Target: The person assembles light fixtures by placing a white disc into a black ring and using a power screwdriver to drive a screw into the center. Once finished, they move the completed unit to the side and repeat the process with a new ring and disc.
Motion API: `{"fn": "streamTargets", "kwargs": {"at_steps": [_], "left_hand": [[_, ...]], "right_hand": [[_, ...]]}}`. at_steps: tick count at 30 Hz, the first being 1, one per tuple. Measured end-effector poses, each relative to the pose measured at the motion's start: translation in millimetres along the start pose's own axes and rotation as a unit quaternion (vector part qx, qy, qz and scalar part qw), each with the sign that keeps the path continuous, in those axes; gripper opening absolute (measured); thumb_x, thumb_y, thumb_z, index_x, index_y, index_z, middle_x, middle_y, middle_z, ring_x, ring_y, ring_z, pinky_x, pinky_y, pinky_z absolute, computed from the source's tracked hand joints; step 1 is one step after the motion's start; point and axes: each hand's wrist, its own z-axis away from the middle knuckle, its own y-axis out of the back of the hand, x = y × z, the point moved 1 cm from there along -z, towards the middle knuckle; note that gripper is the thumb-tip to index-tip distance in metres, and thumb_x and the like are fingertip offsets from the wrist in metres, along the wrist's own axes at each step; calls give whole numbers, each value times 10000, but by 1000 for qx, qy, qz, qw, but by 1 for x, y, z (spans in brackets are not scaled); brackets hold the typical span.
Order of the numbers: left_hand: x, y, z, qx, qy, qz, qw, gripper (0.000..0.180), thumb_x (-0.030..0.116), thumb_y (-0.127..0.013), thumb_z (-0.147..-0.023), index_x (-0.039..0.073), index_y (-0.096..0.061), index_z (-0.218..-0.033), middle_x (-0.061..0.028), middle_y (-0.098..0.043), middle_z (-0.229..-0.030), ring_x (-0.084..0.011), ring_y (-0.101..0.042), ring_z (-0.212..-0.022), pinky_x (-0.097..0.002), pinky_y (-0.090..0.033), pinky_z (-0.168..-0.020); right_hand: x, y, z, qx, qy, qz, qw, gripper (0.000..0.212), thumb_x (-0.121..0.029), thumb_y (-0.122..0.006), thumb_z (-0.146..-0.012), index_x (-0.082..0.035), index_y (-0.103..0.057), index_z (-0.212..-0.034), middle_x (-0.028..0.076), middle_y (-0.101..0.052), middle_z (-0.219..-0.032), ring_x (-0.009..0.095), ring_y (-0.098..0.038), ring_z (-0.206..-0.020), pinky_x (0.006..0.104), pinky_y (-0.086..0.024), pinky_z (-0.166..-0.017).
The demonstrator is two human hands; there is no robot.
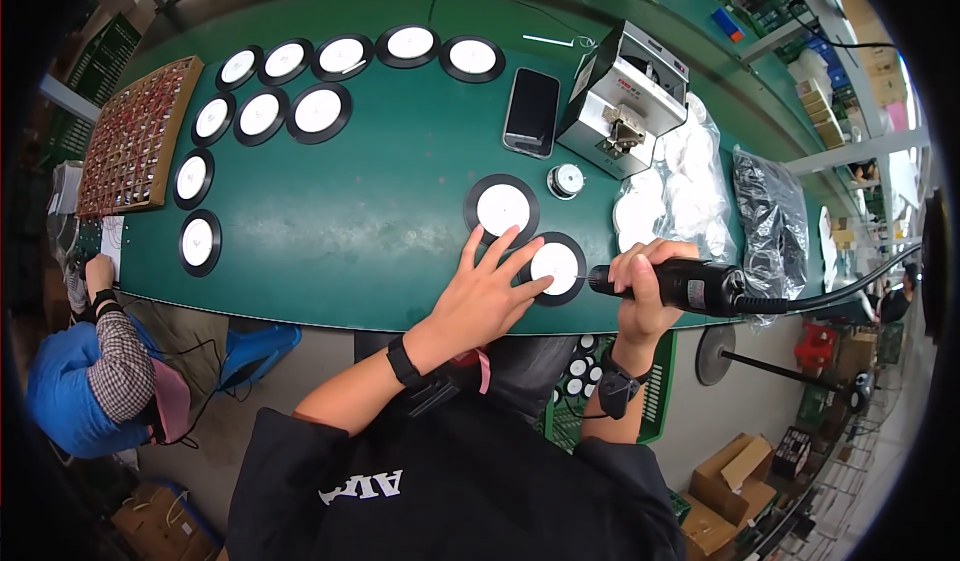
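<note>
My right hand (pixel 645 283) is wrapped around a black corded electric screwdriver (pixel 705 287). The tool lies almost level, and its thin bit points left at the edge of a round black disc with a white centre (pixel 560 259). Whether the bit touches the disc I cannot tell. My left hand (pixel 482 296) lies with fingers spread, its fingertips over that disc and over the lower edge of a second black-and-white disc (pixel 503 204) just behind it. A small round silver part (pixel 566 181) sits to the right of the second disc.
Several like discs (pixel 319 112) stand in rows at the back left of the green table (pixel 330 231). A phone (pixel 531 113), a silver machine (pixel 628 101), bagged white discs (pixel 690 176) and a black plastic bag (pixel 768 221) lie behind. A co-worker (pixel 90 381) sits left, beside a partitioned tray (pixel 140 141).
</note>
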Motion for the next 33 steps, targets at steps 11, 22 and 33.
{"fn": "streamTargets", "kwargs": {"at_steps": [11,22,33], "left_hand": [[0,-1,0,0,-6,-7,1000,362,226,-678,-872,233,-687,-1234,-86,-449,-1501,-344,-338,-1441,-627,-210,-1166],[0,-2,3,-6,-4,4,1000,355,236,-667,-880,235,-686,-1235,-93,-462,-1494,-348,-331,-1445,-625,-194,-1177],[-9,-6,6,23,19,53,998,368,193,-737,-823,165,-664,-1183,-57,-505,-1450,-322,-368,-1428,-613,-213,-1175]], "right_hand": [[-23,-10,-63,-2,83,-19,996,195,0,-575,-912,-15,-493,-1089,42,-443,-672,153,-442,-513,328,-437,-519],[19,-12,-189,24,62,43,997,171,-40,-683,-901,-24,-592,-1045,30,-494,-664,145,-495,-549,336,-452,-566],[-31,-26,-33,-81,112,-26,990,395,-43,-582,-918,-68,-420,-1277,62,-458,-706,172,-475,-531,338,-458,-541]]}}
